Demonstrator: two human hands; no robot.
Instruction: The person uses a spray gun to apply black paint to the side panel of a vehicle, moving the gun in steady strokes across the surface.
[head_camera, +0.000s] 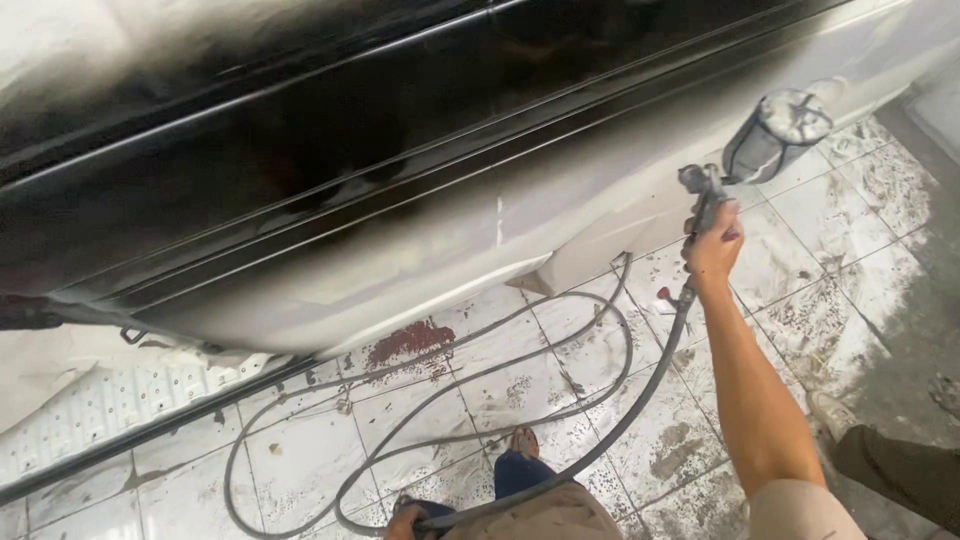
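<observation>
My right hand (712, 250) is stretched out and grips a spray gun (705, 195) with a paint cup (778, 135) on top, its nozzle turned toward the side of a car body (300, 150). The panel is glossy black above and grey-white along its lower part. A grey air hose (640, 390) runs from the gun's base down to my left hand (405, 520), which holds the hose low near my waist. Most of the left hand is cut off by the frame's bottom edge.
The hose lies in loose loops (420, 400) on a stained white tiled floor (830, 290). A red paint blot (410, 340) marks the tiles under the car. My foot (524, 442) stands inside the loops. Another person's shoe and trouser leg (880, 450) are at the right.
</observation>
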